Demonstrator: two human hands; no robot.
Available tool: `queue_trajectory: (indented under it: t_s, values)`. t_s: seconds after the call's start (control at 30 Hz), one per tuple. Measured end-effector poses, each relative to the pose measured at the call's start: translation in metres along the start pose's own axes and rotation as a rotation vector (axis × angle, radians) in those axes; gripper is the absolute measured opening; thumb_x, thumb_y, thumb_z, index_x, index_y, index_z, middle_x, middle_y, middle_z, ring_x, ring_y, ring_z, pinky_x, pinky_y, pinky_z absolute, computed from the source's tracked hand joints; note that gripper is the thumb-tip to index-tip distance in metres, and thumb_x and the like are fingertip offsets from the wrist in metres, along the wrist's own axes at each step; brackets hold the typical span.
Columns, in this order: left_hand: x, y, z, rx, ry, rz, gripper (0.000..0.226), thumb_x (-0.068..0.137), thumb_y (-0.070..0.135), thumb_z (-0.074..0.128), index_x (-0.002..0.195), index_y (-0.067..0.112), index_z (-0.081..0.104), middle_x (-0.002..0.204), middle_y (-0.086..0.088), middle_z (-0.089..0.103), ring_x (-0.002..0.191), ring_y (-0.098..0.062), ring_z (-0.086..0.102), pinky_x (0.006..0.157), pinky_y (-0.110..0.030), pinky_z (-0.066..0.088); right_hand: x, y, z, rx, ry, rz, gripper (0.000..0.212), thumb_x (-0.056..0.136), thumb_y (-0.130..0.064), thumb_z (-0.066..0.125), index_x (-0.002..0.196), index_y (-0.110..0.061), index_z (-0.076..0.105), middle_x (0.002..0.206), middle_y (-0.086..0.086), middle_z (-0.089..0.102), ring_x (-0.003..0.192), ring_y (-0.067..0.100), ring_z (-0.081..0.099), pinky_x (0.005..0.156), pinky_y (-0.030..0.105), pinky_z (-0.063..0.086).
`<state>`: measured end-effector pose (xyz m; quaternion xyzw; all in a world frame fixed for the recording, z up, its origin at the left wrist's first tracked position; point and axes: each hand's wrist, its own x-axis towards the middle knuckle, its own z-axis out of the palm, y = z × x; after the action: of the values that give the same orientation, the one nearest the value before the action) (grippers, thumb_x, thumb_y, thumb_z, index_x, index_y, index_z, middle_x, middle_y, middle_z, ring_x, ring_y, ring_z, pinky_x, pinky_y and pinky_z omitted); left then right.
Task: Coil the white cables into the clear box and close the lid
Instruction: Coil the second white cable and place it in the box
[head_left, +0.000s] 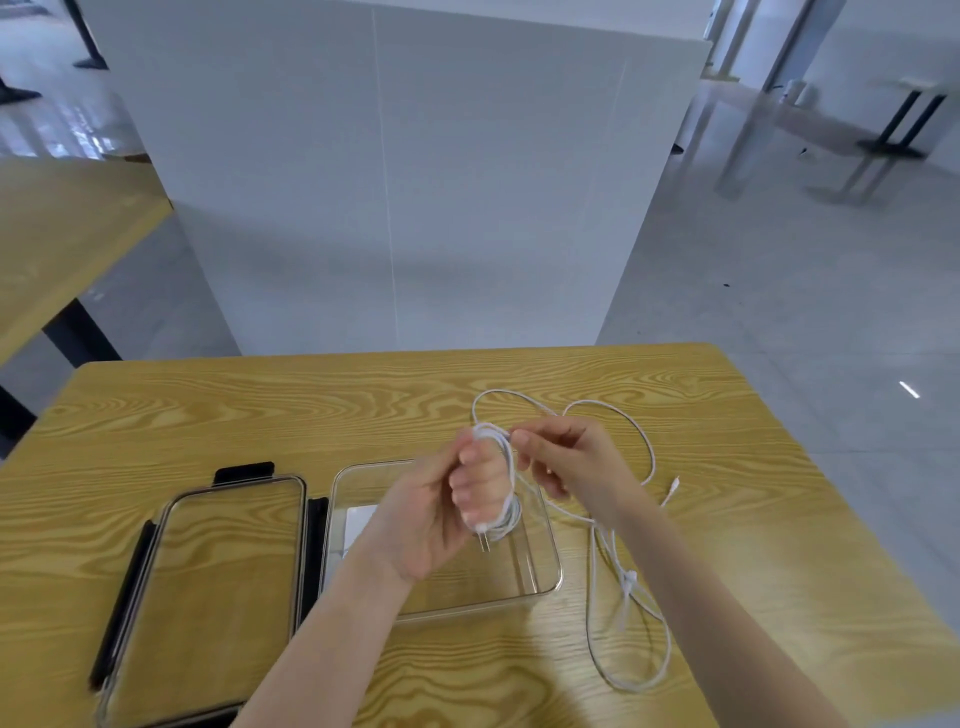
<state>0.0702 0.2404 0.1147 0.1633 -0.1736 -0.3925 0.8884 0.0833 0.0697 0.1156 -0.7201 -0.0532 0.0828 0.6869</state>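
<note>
- Above the open box (540, 584), the left hand (447, 512) holds a part-wound coil (506, 486) of white cable, the loops wrapped round its curled fingers, a plug end hanging just below the fist.
- Beside it, the right hand (563, 457) pinches the cable between thumb and fingertips close to the coil's top, feeding the next turn.
- Much of the cable is not yet wound: the loose run (608, 613) trails from the hands over the box's right rim and lies in wide loops on the table (260, 410), to the right and behind.
- A second connector (674, 482) lies at the far right; whether this is one cable or two I cannot tell.
- To wind well, I judge each turn should match the last in size, kept snug but not tight, with the right hand sliding back along the loose run so it pays out without kinks.
- The small tie or knot (629, 578) on the loose run could snag as it is drawn in; go slowly there.
- The lid (171, 530) lies flat, just left of the box, latches out, well clear of the hands.
- Open table lies behind and to the left; the right and near edges are close to the loose loops, so they could slip off if tugged sideways.
</note>
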Motion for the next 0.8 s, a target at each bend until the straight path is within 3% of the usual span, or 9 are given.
queue_trajectory:
  t_s: [0.1,0.2,0.27,0.37,0.43,0.5,0.57,0.67,0.8]
  values:
    - [0.002,0.013,-0.007,-0.038,0.195,0.149,0.030,0.098,0.017,0.037,0.083,-0.001,0.055,0.066,-0.004,0.037,0.059,-0.017,0.040,0.063,-0.028,0.044,-0.010,0.016,0.016,-0.056,-0.029,0.086,0.021,0.093,-0.010,0.052,0.097,-0.022,0.069,0.061,0.001,0.058,0.031,0.010,0.041,0.029,0.017,0.029]
    - [0.009,0.018,-0.014,-0.204,0.373,0.237,0.027,0.092,0.018,0.047,0.070,0.004,0.054,0.055,-0.003,0.046,0.048,-0.014,0.049,0.049,-0.024,0.048,-0.025,0.024,0.029,-0.205,-0.139,0.171,0.031,0.098,-0.014,0.040,0.114,-0.034,0.057,0.063,0.003,0.056,0.031,0.012,0.044,0.029,0.019,0.034]
    - [0.015,0.023,-0.020,-0.173,0.519,0.350,0.035,0.097,0.025,0.036,0.068,0.011,0.049,0.052,0.003,0.045,0.044,-0.008,0.047,0.046,-0.019,0.046,-0.033,0.024,0.036,-0.364,-0.212,0.214,0.033,0.099,-0.017,0.035,0.126,-0.032,0.048,0.062,0.001,0.056,0.032,0.011,0.044,0.031,0.021,0.037]
    - [0.026,0.026,-0.027,0.094,0.715,0.427,0.038,0.100,0.026,0.027,0.069,0.013,0.043,0.051,0.004,0.043,0.045,-0.008,0.043,0.049,-0.018,0.044,-0.040,0.013,0.043,-0.625,-0.298,0.171,0.032,0.099,-0.017,0.032,0.128,-0.019,0.045,0.062,-0.002,0.052,0.033,0.005,0.043,0.039,0.018,0.037]
    - [0.025,0.020,-0.033,0.470,0.819,0.370,0.038,0.100,0.025,0.029,0.067,0.012,0.042,0.052,0.005,0.044,0.047,-0.009,0.043,0.055,-0.023,0.042,-0.041,0.000,0.043,-0.756,-0.308,0.094,0.023,0.099,-0.015,0.034,0.113,-0.011,0.051,0.060,-0.005,0.047,0.043,0.005,0.045,0.044,0.013,0.033]
    - [0.020,0.008,-0.037,0.995,0.827,0.254,0.039,0.100,0.027,0.029,0.068,0.012,0.045,0.054,0.005,0.050,0.052,-0.009,0.047,0.063,-0.026,0.042,-0.040,-0.014,0.041,-0.935,-0.324,0.020,0.017,0.097,-0.014,0.036,0.092,-0.010,0.052,0.060,-0.005,0.044,0.053,0.012,0.042,0.050,0.017,0.033]
    - [0.017,-0.006,-0.035,1.253,0.768,0.122,0.033,0.100,0.023,0.031,0.072,0.010,0.042,0.060,0.002,0.049,0.052,-0.004,0.045,0.060,-0.020,0.040,-0.037,-0.026,0.037,-1.090,-0.330,-0.036,0.020,0.095,-0.013,0.039,0.090,-0.006,0.057,0.067,0.001,0.050,0.062,0.019,0.043,0.054,0.023,0.031]
    - [0.013,-0.018,-0.025,1.199,0.643,-0.110,0.028,0.097,0.006,0.030,0.070,0.009,0.036,0.059,-0.003,0.040,0.045,-0.004,0.036,0.051,-0.019,0.031,-0.030,-0.042,0.026,-1.169,-0.275,-0.056,0.019,0.088,-0.021,0.052,0.093,-0.018,0.070,0.073,-0.002,0.062,0.069,0.015,0.049,0.066,0.031,0.042]
    - [0.003,-0.023,-0.017,1.084,0.471,-0.305,0.043,0.100,0.024,0.027,0.062,0.010,0.041,0.049,0.002,0.041,0.043,-0.012,0.038,0.047,-0.022,0.033,-0.017,-0.053,0.007,-1.024,-0.285,-0.035,0.006,0.075,-0.027,0.072,0.079,-0.022,0.073,0.067,-0.009,0.066,0.059,0.002,0.053,0.060,0.021,0.044]
